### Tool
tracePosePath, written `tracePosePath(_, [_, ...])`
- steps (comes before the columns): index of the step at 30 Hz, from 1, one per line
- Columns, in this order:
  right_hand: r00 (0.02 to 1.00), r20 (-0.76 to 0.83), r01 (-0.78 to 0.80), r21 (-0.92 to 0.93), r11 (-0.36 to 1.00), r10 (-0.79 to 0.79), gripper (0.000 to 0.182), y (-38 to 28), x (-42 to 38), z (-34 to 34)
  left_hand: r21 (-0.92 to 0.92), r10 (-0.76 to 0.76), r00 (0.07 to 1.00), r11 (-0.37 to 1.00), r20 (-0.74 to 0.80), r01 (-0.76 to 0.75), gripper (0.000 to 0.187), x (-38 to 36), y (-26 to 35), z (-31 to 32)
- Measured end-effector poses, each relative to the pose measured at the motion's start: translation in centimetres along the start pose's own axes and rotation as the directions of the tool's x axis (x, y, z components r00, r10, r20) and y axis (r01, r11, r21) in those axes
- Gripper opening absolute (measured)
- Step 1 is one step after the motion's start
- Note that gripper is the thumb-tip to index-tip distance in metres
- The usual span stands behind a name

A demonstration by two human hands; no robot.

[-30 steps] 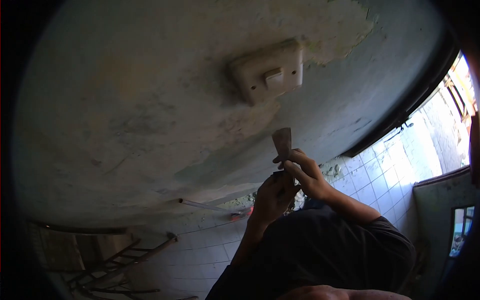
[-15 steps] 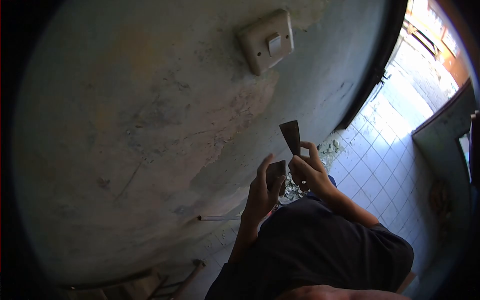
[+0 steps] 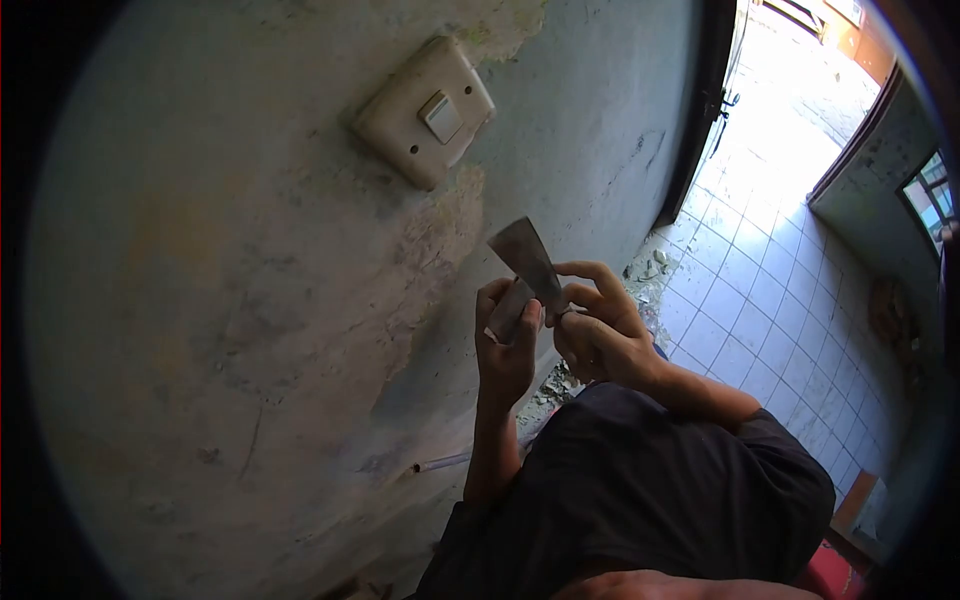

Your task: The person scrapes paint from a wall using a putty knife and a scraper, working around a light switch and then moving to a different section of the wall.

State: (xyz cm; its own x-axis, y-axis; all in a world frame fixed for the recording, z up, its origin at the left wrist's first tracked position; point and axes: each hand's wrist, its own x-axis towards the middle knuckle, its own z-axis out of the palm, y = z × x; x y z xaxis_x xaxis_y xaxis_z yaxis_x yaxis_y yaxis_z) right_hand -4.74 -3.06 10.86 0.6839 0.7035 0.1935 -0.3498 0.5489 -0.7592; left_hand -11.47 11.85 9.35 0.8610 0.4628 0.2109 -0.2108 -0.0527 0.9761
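A scraper [image 3: 525, 252] is pinched near its narrow end by the right hand [image 3: 608, 335], its flared end projecting beyond the grip; just beside it, a flat piece [image 3: 511, 314] is clasped by the left hand [image 3: 507, 365].

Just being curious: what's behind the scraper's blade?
Past the blade, patchy wall shows; beside it, a flat piece in the left hand. Whatever the blade covers can't be seen.

scraper [image 3: 524, 248] with its grip hidden
the right fingers [image 3: 592, 271] cover the grip; below the scraper's blade, the left fingers [image 3: 488, 299] hide part of a flat piece [image 3: 508, 318], material unclear. below the scraper, the left forearm [image 3: 492, 445] covers part of a pipe [image 3: 440, 463]; far right of it, a window [image 3: 930, 197] is cut off.
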Motion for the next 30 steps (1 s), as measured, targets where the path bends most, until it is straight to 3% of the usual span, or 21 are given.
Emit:
tracePosePath(1, [0.992,0.092,0.082,0.016,0.996,-0.083,0.050,0.2,0.5,-0.6,0.005,-0.005,1.000,1.000,0.007,0.004,0.017,0.4,0.4,0.3])
tracePosePath(2, [0.993,0.084,0.085,0.022,0.996,-0.086,0.050,0.1,0.8,-0.4,0.036,0.073,0.997,0.997,0.007,-0.073,0.019,0.9,0.7,0.7])
tracePosePath(4, [0.988,-0.046,0.147,-0.054,0.988,-0.149,0.053,-0.7,1.7,0.9,0.069,0.146,0.989,0.987,0.017,-0.146,0.022,1.4,1.1,1.1])
tracePosePath(7, [0.989,-0.075,0.131,-0.003,0.991,-0.131,0.053,-1.8,2.2,1.6,0.131,0.240,0.970,0.961,0.042,-0.243,0.026,1.9,1.7,1.3])
tracePosePath(9, [0.983,-0.085,0.163,0.021,0.986,-0.160,0.051,-1.3,2.5,1.8,0.468,0.397,0.909,0.785,0.126,-0.407,0.025,2.3,2.3,0.9])
tracePosePath(10, [0.978,-0.088,0.193,0.041,0.980,-0.189,0.049,-1.0,2.6,1.9,0.464,0.395,0.909,0.786,0.131,-0.408,0.025,2.3,2.3,0.9])
tracePosePath(12, [0.972,-0.101,0.218,0.052,0.975,-0.212,0.044,0.0,2.8,1.6,0.463,0.458,0.889,0.790,-0.009,-0.403,0.021,2.0,2.2,0.6])
tracePosePath(13, [0.967,-0.088,0.242,0.028,0.970,-0.239,0.044,0.1,2.9,1.4,0.459,0.456,0.890,0.791,-0.004,-0.404,0.021,2.3,2.1,0.3])
tracePosePath(15, [0.960,-0.080,0.268,0.002,0.963,-0.267,0.043,0.3,3.1,1.4,0.526,0.729,0.674,0.530,0.118,-0.665,0.014,3.4,2.1,-1.2])
tracePosePath(16, [0.969,-0.102,0.228,0.005,0.974,-0.226,0.043,0.2,3.1,1.6,0.523,0.726,0.677,0.533,0.120,-0.665,0.014,3.7,2.6,-1.9])
tracePosePath(18, [0.974,-0.130,0.188,0.011,0.982,-0.185,0.043,0.1,3.1,2.2,0.643,0.737,0.508,0.132,0.446,-0.755,0.015,4.3,4.1,-3.2])
tracePosePath(19, [0.971,-0.167,0.162,-0.078,0.984,-0.173,0.044,0.1,3.1,2.5,0.656,0.741,0.465,0.045,0.484,-0.754,0.014,4.5,4.5,-3.5])
tracePosePath(21, [0.962,-0.215,0.136,-0.167,0.977,-0.170,0.045,0.2,3.1,2.9,0.636,0.764,0.434,0.040,0.478,-0.771,0.014,4.5,3.9,-4.1])
tracePosePath(23, [0.929,-0.228,0.145,-0.502,0.853,-0.292,0.046,0.3,3.1,3.3,0.611,0.787,0.398,0.035,0.470,-0.791,0.014,4.6,3.4,-4.6])
tracePosePath(24, [0.924,-0.238,0.146,-0.504,0.851,-0.299,0.046,0.2,3.0,3.5,0.609,0.788,0.394,0.030,0.474,-0.792,0.014,4.6,3.3,-4.7])
tracePosePath(26, [0.887,-0.231,0.137,-0.695,0.706,-0.400,0.046,0.0,2.9,4.1,0.597,0.788,0.384,0.027,0.481,-0.802,0.014,4.6,3.1,-4.9])
tracePosePath(30, [0.847,-0.206,0.167,-0.772,0.614,-0.490,0.044,0.4,2.9,5.1,0.592,0.820,0.353,0.021,0.451,-0.805,0.016,4.7,2.8,-4.8])
